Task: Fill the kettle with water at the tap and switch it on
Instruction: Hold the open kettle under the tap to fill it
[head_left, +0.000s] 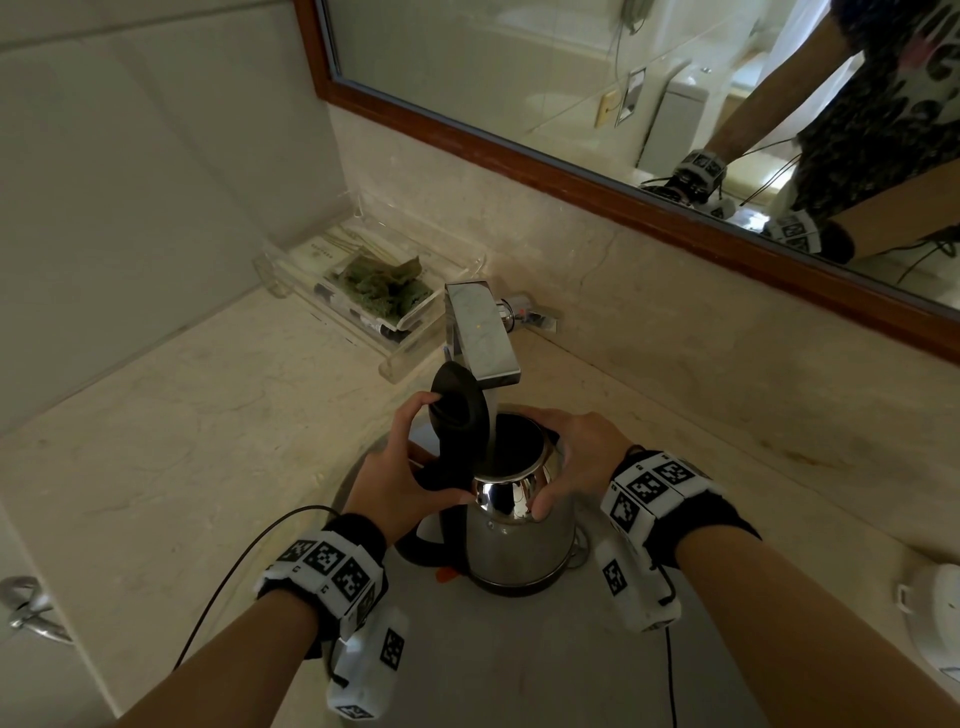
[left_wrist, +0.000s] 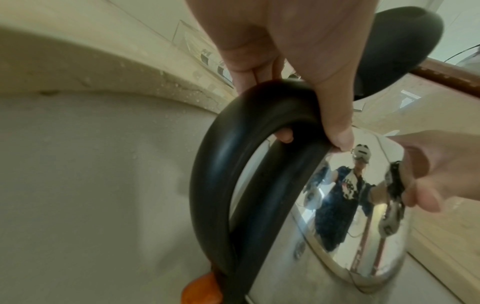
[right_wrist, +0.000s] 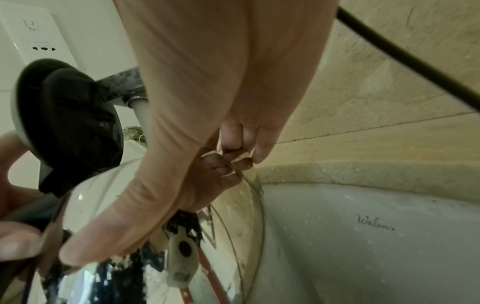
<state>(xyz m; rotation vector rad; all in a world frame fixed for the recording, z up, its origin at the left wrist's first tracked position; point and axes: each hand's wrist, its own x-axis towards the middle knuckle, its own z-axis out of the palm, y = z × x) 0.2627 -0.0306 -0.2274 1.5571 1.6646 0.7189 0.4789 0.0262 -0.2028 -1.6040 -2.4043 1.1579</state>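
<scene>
Writing: a cursive maker's mark on the basin wall, roughly "Walm…", the rest too faint to read.
Kettle: steel kettle stands upright in the basin, its mouth under the tap, black lid hinged open; water runs from the spout into it.
Left grip: left hand wraps the black handle, fingers curled round it, one fingertip on the raised lid.
Right grip: right hand clasps the kettle's rim and shiny shoulder, thumb on the front.
Counter: a clear tray with packets sits near the tap.
</scene>
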